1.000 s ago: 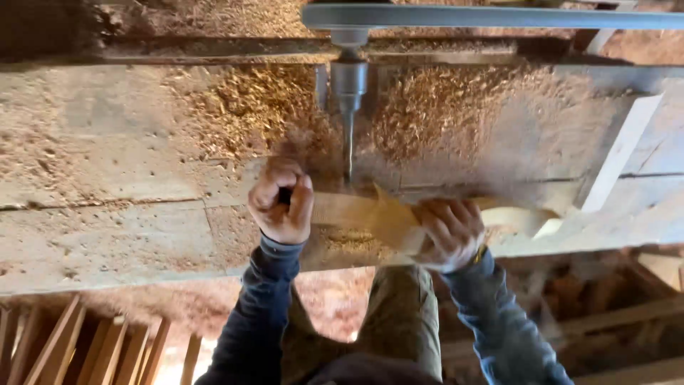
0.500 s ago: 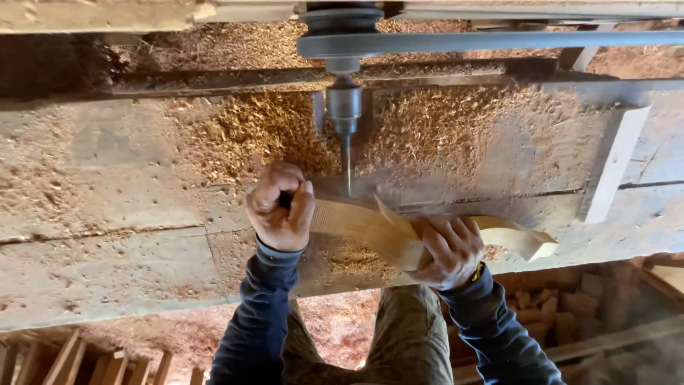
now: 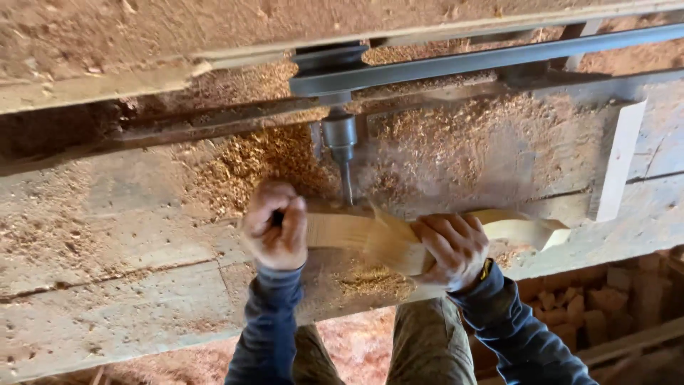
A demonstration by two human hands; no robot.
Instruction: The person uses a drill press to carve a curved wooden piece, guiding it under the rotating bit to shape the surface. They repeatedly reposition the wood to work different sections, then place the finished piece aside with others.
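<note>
A pale, curved wooden piece [image 3: 356, 232] lies across a sawdust-covered wooden bench [image 3: 107, 242]. My left hand [image 3: 275, 227] grips its left end and my right hand [image 3: 452, 249] grips it right of the middle; its shaped right end [image 3: 531, 229] sticks out past my fingers. A vertical metal spindle with a thin bit [image 3: 345, 167] comes down onto the top edge of the wood between my hands. The part of the wood under my hands is hidden, and it looks motion-blurred.
A dark drive belt [image 3: 463, 63] runs from a pulley [image 3: 329, 60] above the spindle to the right. Sawdust heaps [image 3: 249, 167] surround the spindle. A white wooden slat [image 3: 618, 160] leans at right. Small wood blocks [image 3: 570, 303] are piled below the bench at right.
The view has tilted so the bench and belt sit lower in the frame. My hands keep their grip and the wooden piece has shifted slightly against the bit.
</note>
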